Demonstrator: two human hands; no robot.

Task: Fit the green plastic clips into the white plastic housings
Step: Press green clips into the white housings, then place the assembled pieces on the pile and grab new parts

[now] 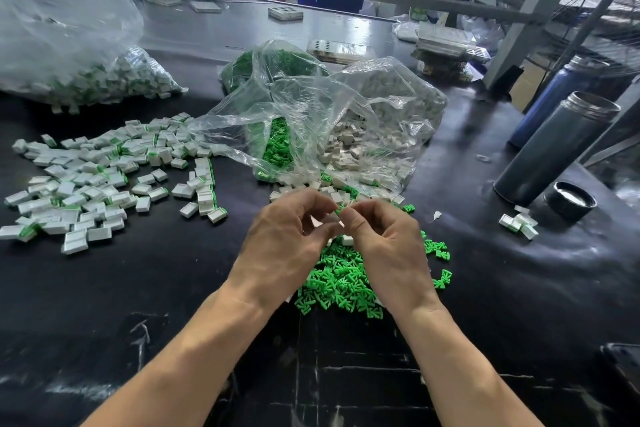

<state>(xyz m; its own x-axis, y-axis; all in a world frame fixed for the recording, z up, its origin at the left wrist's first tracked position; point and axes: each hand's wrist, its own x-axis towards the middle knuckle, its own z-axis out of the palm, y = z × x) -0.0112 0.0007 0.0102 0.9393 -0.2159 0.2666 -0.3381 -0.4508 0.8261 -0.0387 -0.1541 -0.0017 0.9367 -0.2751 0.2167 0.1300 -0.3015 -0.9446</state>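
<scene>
White finished pile (90, 184): you keep the housings that already show green at their edges spread on the dark table (173, 288) to your left, seemingly out of the way of the parts you have not joined yet.
Far bag of finished parts (104, 80): it lies behind that pile, likely as bulk storage.
Left hand (287, 236): your fingers curl in and pinch a white housing (330, 220) at its near side, which steadies it for the insert.
Right hand (384, 243): your fingertips pinch tight at the housing's other end, where a sliver of a green clip (341, 209) shows; how far in the clip sits, I cannot tell.
Loose green clips (343, 284): you have them heaped directly under your wrists, so a fresh one is close.
Open bag (329, 135): its mouth spills clips and bare housings toward you, feeding both hands.
Grey flask (554, 149): it stands uncapped well apart on your right, its lid (570, 200) beside it, clear of the parts.
</scene>
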